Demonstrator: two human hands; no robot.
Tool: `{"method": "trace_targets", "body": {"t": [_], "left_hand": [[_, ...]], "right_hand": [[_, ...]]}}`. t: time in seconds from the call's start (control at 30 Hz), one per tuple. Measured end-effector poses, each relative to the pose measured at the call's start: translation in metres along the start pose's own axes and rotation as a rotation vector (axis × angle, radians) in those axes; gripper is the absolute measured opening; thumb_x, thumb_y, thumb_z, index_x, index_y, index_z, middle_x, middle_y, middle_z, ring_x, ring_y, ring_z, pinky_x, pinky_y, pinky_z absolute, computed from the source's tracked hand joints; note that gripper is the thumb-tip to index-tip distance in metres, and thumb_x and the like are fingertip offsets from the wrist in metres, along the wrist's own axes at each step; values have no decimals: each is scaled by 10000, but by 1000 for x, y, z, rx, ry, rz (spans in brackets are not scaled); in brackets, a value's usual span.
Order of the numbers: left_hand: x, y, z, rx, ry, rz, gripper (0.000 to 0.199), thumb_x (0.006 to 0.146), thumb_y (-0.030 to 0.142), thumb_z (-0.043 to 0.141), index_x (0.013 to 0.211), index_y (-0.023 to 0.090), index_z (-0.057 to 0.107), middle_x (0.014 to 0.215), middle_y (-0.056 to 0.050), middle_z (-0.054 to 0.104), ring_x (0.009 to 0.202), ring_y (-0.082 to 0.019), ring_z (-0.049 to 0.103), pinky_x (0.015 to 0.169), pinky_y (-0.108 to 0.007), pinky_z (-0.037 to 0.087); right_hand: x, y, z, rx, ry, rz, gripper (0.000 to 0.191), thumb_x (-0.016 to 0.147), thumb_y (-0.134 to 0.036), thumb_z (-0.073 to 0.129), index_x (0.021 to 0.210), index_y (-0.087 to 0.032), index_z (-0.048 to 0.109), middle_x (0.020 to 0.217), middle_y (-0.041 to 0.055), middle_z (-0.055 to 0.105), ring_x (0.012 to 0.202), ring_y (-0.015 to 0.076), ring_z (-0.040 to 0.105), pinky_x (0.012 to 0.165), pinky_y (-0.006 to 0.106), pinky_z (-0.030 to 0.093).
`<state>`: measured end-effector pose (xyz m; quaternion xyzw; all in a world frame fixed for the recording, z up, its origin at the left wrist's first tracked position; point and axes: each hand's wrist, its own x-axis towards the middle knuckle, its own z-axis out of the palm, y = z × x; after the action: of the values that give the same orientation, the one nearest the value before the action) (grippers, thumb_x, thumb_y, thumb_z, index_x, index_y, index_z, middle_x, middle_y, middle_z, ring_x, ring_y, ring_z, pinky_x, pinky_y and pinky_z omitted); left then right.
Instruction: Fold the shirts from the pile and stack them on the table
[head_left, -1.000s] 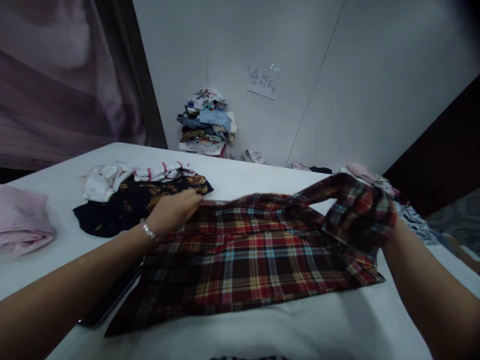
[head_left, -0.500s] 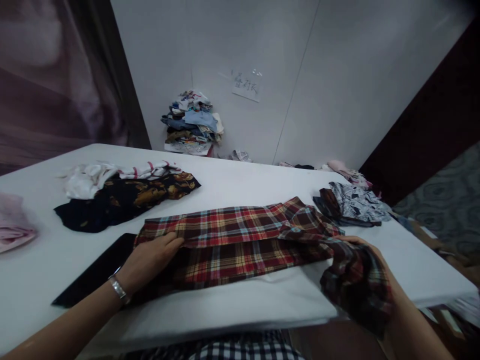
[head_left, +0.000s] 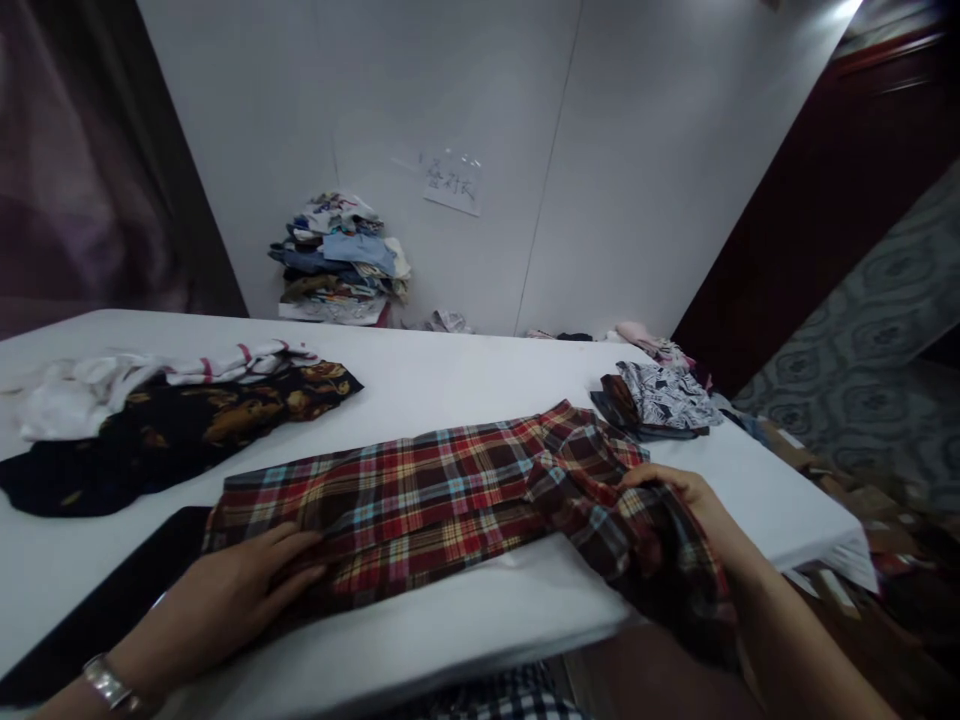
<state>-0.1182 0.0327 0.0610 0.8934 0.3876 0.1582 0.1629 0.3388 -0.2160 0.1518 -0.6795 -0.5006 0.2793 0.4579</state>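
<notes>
A red, brown and yellow plaid shirt [head_left: 442, 480] lies lengthwise along the near part of the table, folded over itself. My left hand [head_left: 232, 590] rests on its left end, fingers stretched out and the thumb apart. At the other end, my right hand [head_left: 679, 490] grips a bunched part of the shirt, fingertips on the upper side. Below that hand, the gathered cloth drapes over the table's front edge. Partly behind my left hand is a flat black item [head_left: 112, 600], its kind unclear.
A white-covered table [head_left: 450, 370] carries white cloth with red stripes [head_left: 210, 370] and a dark floral garment [head_left: 217, 420] at left. Folded patterned clothes [head_left: 667, 395] lie at back right. A tall clothes pile [head_left: 341, 250] stands by the wall, below a paper sign [head_left: 452, 183].
My view has turned to the right. My left hand's fingers have loosened and spread on the shirt. My right hand has brought the bunched end inward, onto the folded shirt.
</notes>
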Motion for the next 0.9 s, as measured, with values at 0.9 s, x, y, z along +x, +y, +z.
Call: {"method": "trace_targets", "body": {"t": [0.9], "left_hand": [[34,91,79,-970,-77,-543,800,593,462,746,1309,246,460,1359,-104,546,1285,-300,468,1074,-430,395]], "right_hand": [[226,61,17,-673,-91,112,659,650,48,463,1275,-121,584,1289,103,597,1157,207,566,966,252,430]]}}
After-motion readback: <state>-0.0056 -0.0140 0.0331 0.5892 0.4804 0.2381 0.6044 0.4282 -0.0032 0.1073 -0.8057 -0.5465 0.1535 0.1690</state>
